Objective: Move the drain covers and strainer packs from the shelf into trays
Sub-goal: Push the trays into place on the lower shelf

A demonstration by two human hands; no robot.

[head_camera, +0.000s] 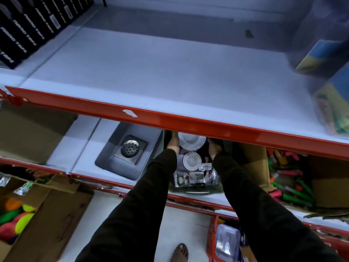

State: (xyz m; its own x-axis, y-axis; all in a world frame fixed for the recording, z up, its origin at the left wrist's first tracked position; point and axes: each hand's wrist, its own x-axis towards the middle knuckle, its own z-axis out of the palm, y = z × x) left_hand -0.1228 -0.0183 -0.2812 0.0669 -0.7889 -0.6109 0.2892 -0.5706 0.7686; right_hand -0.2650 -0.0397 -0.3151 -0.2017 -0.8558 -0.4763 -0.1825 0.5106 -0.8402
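Steel drain cover (130,149), square, round perforated centre

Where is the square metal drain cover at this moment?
In the head view, the square metal drain cover lies in a grey tray on the lower shelf, left of the left hand.

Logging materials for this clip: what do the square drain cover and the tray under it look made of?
Drain cover: likely stainless steel, brushed; silvery sheen, with a glinting perforated round centre. Tray: probably grey plastic or painted metal; matte, rounded corners, no glint. Can't tell which.
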